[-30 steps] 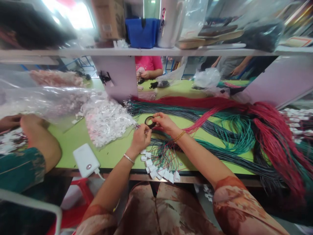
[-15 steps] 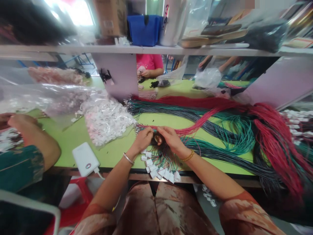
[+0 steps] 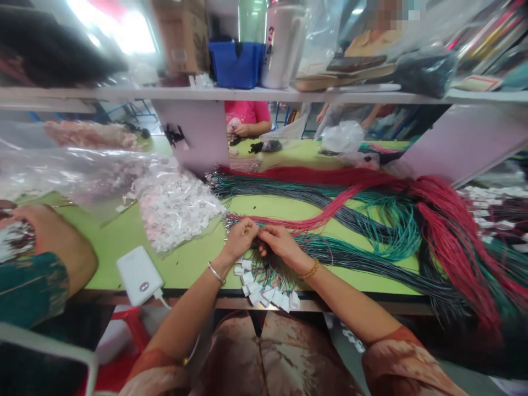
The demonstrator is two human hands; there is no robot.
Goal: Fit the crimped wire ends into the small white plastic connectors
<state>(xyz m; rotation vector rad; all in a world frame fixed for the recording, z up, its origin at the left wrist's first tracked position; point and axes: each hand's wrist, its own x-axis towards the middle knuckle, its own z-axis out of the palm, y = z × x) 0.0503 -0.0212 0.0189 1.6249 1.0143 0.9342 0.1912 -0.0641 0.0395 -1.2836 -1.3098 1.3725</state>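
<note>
My left hand (image 3: 240, 240) and my right hand (image 3: 284, 246) meet fingertip to fingertip above the green tabletop (image 3: 173, 275). Both are closed in a pinch, and whatever lies between the fingers is too small and covered to make out. Just below them, thin coloured wires with white plastic connectors (image 3: 268, 295) spread over the table's front edge. Behind my fingers runs a strand of red wires (image 3: 305, 223). A bundle of green and black wires (image 3: 350, 253) extends to the right of my right hand.
A clear bag of white connectors (image 3: 177, 214) lies left of my hands, with a white power bank (image 3: 139, 275) and cable nearer me. Another person's arm (image 3: 68, 247) is at far left. A shelf (image 3: 165, 94) crosses above, holding a blue bin (image 3: 237, 64). More red wires (image 3: 457, 242) pile at right.
My hands have drawn closer together, and the gap between their fingers has narrowed. The whole view has shifted slightly, with the shelf now lower in the picture.
</note>
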